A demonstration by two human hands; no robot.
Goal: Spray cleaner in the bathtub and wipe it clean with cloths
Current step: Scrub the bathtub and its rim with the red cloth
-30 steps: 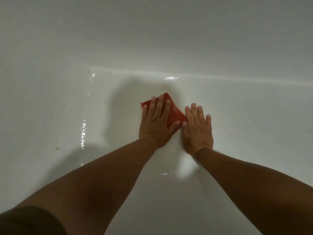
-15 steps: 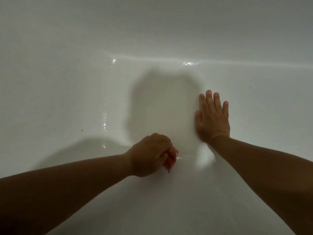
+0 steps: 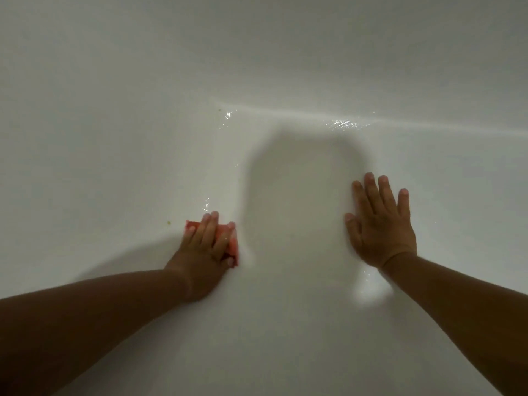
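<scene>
Since the white bathtub (image 3: 137, 144) fills the whole view, it sets the terms for everything else: a broad, smooth, glossy shell whose floor curves up into the far wall. It is wet in places, and it will probably be slick under any palm or fabric.

Next in size come the two bare forearms reaching in from the near edge. The right hand (image 3: 380, 227) lies flat on the tub floor, fingers straight and slightly spread, holding nothing; it looks like a brace for the person's weight. The left hand (image 3: 200, 258) is well apart from it, lower on the left. Its fingers are bent over the cloth (image 3: 233, 245) and its thumb is hooked at the right edge, so the fabric is gripped and pressed down at once.

That cloth is small, reddish and bunched, mostly hidden under the fingers, touching the tub surface. It appears soft, light and limp, likely damp. Holding it gathered under the palm with the thumb pinning one edge should stop it sliding out on the wet enamel; a flat, loose hold would let it skate.

Smaller still, wet glints (image 3: 345, 124) shine along the curve at the far side. A tiny yellowish speck (image 3: 169, 222) sits just left of the cloth, not yet wiped away.
</scene>
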